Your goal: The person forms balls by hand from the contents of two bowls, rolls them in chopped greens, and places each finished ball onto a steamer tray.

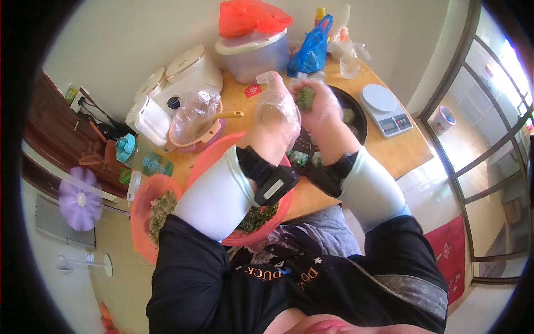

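A lump of green dough-like food (305, 99) rests in my right hand (325, 106), whose fingers curl around it. My left hand (280, 108) is just beside it, fingers extended upward and palm turned toward the lump. Clear plastic gloves cover both hands. Beneath them is a dark round perforated tray (362, 123) bearing several green-and-white lumps (298, 158). Close to my left forearm, a large pink basin (286, 209) contains chopped dark greens (257, 218). A smaller pink basin (146, 192) has a pale chopped mixture (161, 209) in it.
A digital scale (385, 110) stands right of the tray. Behind are a lidded tub (255, 55) topped by a red bag (253, 18), a blue bag (312, 50) and a clear cup (349, 68). White appliances (186, 75) and a wooden-handled pot (214, 129) occupy the left.
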